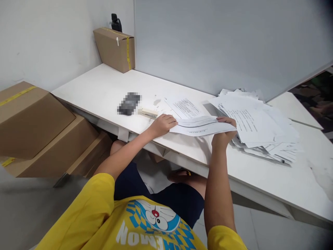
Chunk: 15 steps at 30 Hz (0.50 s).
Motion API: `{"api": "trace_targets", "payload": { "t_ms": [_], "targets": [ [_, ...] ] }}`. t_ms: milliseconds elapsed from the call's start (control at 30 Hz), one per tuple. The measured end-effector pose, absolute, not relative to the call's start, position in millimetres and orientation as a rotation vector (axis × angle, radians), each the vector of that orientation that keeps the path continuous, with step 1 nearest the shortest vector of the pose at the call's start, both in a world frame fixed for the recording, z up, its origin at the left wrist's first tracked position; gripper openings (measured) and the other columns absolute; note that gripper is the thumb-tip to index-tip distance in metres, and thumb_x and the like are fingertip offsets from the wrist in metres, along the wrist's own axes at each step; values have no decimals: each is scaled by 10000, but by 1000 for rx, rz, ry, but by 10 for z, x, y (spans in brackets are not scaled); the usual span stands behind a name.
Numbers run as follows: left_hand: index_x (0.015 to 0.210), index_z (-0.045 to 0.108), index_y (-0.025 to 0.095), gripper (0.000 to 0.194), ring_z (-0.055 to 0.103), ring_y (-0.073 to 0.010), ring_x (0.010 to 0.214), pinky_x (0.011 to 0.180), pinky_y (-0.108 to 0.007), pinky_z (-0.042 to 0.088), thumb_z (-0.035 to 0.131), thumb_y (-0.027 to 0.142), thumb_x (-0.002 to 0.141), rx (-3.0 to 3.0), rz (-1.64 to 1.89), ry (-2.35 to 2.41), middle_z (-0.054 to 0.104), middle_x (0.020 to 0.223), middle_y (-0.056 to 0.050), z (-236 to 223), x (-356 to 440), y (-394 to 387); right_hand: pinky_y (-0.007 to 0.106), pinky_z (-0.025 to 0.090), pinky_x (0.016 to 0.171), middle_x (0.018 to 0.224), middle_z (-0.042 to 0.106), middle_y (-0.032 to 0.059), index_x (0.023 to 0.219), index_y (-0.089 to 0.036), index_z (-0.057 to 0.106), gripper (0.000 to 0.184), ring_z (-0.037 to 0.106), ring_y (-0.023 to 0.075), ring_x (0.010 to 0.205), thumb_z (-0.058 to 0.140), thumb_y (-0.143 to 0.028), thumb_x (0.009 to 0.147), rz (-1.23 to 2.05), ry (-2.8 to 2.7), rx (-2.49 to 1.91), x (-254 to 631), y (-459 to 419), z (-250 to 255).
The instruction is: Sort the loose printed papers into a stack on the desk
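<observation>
Between my hands a few printed paper sheets (pixel 197 127) are held sideways, bent in a slight wave just over the desk. My left hand (pixel 163 125) pinches their left end, and my right hand (pixel 225 130) grips the right end with the fingers over the top. Behind them another printed sheet (pixel 185 107) lies flat on the desk. A cream-coloured stapler-like object (pixel 148 113) rests just left of my left hand. Right of my right hand spreads a messy pile of printed papers (pixel 256 121).
The white desk (pixel 85 83) runs along a grey partition (pixel 208 41). A blurred dark object (pixel 129 103) lies on it. At the back left corner stands a taped cardboard box (pixel 114 50), a black bottle (pixel 116 23) behind it. More cardboard boxes (pixel 33 121) are stacked left of the desk.
</observation>
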<state>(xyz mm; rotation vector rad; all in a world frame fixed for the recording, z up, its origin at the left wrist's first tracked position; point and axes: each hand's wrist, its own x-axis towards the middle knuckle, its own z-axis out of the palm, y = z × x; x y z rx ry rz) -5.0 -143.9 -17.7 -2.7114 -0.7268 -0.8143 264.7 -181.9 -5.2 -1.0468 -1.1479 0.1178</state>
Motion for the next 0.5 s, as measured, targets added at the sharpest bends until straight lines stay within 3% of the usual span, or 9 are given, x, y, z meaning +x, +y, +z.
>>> {"api": "trace_targets", "payload": {
  "t_ms": [133, 300, 500],
  "targets": [
    [1159, 649, 172, 423, 639, -236, 1150, 867, -383, 517, 423, -28, 863, -2699, -788, -827, 726, 1133, -119, -209, -33, -1439, 415, 515, 869, 907, 622, 39, 855, -225, 615, 223, 612, 228, 930, 622, -437, 789, 107, -982, -1257, 2765, -1730, -168],
    [1317, 565, 142, 475, 709, -212, 951, 675, -285, 537, 447, -4, 880, -2814, -651, -939, 726, 1125, -126, -254, -52, -1445, 340, 555, 636, 741, 582, 9, 808, -203, 596, 434, 607, 173, 695, 535, -632, 829, 757, -639, -1239, 2992, -1546, -394],
    [1346, 549, 151, 462, 696, -249, 1123, 778, -315, 612, 395, 24, 929, -2860, -752, -933, 663, 1307, -153, -280, -66, -1441, 302, 561, 533, 648, 592, -11, 694, -204, 605, 201, 600, 157, 602, 712, -372, 722, 925, -733, -1223, 3208, -1560, -415]
  ]
}}
